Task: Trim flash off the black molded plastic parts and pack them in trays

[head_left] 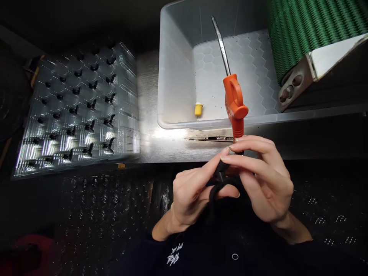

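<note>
A person's left hand [188, 193] pinched a small black part [220, 167] between finger and thumb, while fingertips of the right hand [267, 180] met at its upper end, in front of dark clothing and near the edge of a steel bench [148, 126]. Black against black, the part's outline, its tie to a curved dark band [212, 196] and the right hand's full grip could not be made out. The piece looked light and fairly stiff, perhaps smooth enough to slip, best taken by its thicker body with a fingertip pinch, sparing the thinner band. Just beyond stood an orange air gun [236, 99], its nozzle over a plastic bin [174, 76] holding a yellow bottle [198, 109]; tweezers [201, 138] lay beside the handle. Clear trays [126, 111] sat to the left, a green belt [310, 34] to the right.
</note>
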